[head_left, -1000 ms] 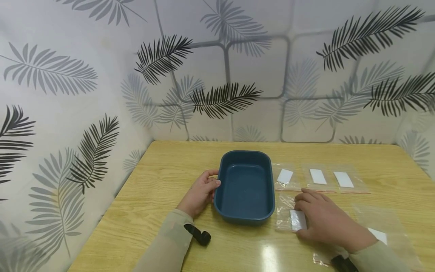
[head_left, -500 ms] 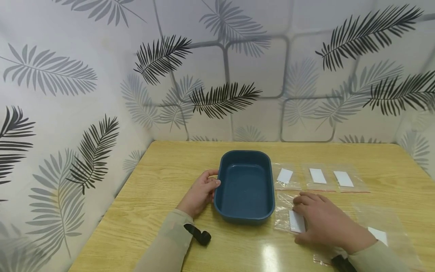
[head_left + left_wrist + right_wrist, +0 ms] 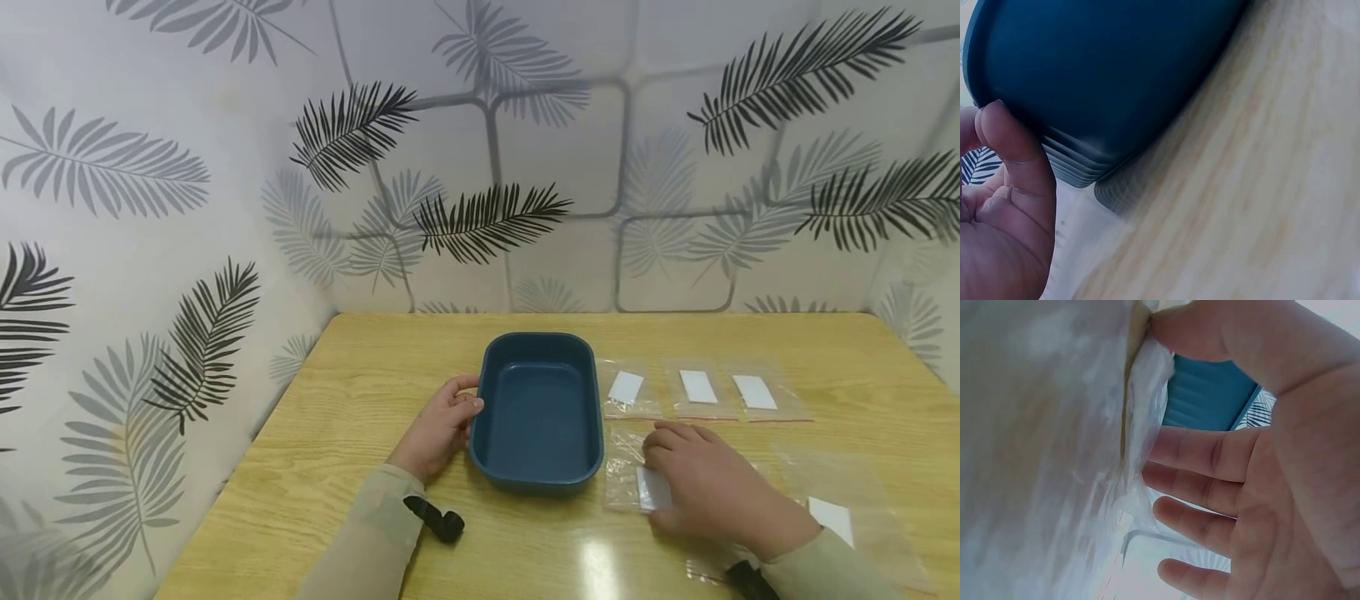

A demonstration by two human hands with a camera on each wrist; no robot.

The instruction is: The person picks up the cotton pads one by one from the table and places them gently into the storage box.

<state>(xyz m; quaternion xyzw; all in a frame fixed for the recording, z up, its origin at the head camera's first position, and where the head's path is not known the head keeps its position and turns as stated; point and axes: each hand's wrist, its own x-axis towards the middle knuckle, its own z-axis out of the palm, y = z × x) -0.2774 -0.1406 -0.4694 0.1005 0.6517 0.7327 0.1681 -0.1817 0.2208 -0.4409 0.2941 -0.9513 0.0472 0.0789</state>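
Though partly covered by the right hand (image 3: 716, 479), plainly a clear bag (image 3: 621, 483) with a white slip (image 3: 655, 489) inside, lying on the right half of the desk (image 3: 360, 367), just beside the blue basin (image 3: 536, 417). Spread at thumb and fingers over it, with tips on the plastic and no pinch to be seen. Held at the basin's left wall by the curled fingers of the left hand (image 3: 438, 429) (how firmly, cannot tell).

By judgement, early on: basin steadied and bag reached, so much done; bag not taken off the desk, other bags not taken up, so much left.

Farther out, in a row toward the desk's far right corner: a first bag (image 3: 628, 390) near the basin, then a second bag (image 3: 698, 387) and a third bag (image 3: 761, 392), all with white inserts. Near the right edge, a larger bag (image 3: 873, 500), partly under the right sleeve (image 3: 832, 575); below the wrist, apparently another bag (image 3: 701, 571), mostly hidden.

No brand, label or writing to be read anywhere.
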